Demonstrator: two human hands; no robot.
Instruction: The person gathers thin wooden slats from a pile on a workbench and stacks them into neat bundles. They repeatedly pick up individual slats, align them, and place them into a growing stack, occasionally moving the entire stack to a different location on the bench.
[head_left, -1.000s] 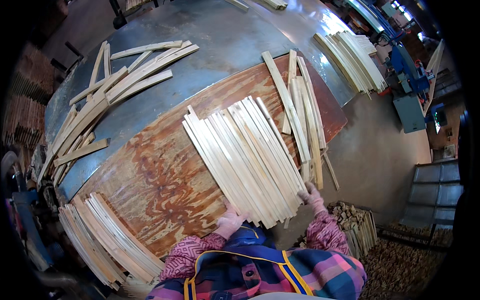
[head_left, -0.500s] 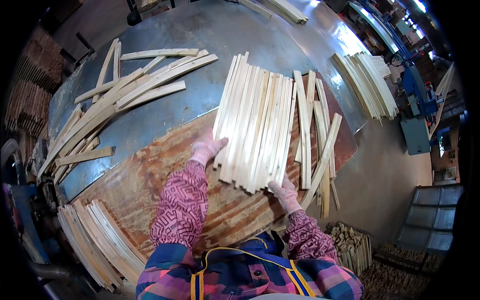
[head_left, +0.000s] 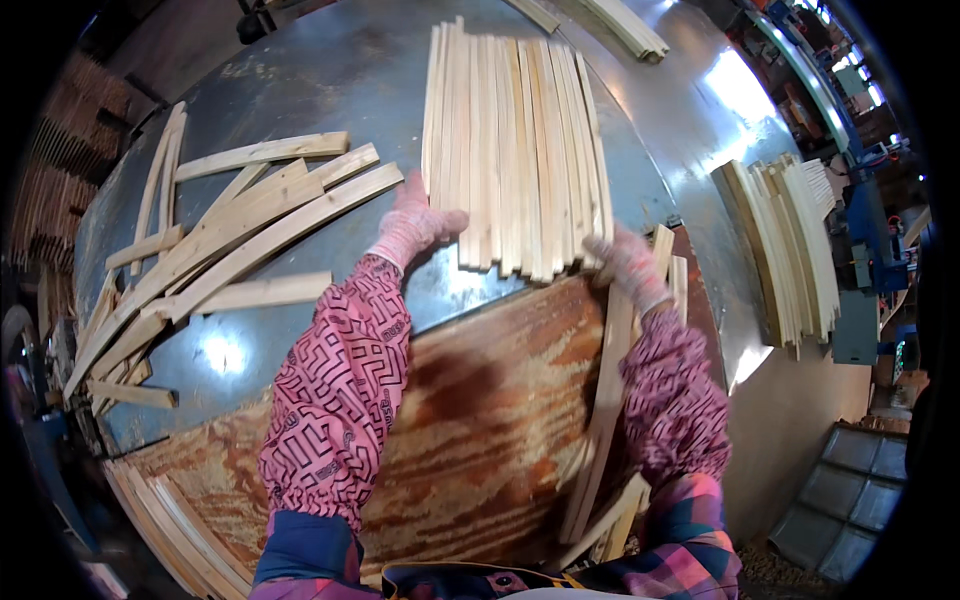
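The surface (head_left: 310, 80) of smooth, shiny grey metal is largest, and in the lower middle it meets a brown plywood board (head_left: 470, 420) with wavy, worn grain, while in the upper middle is the bundle of pale wooden strips (head_left: 520, 150), narrow and packed side by side with uneven ends. Above the loose strips (head_left: 250, 222), which lie crossed in a heap at left of the frame, open metal gives room up to the bundle's left edge. The left grip (head_left: 415, 215) and the right grip (head_left: 630, 262), in pale pinkish gloves, are partly closed, grasping the bundle near its two lower corners.
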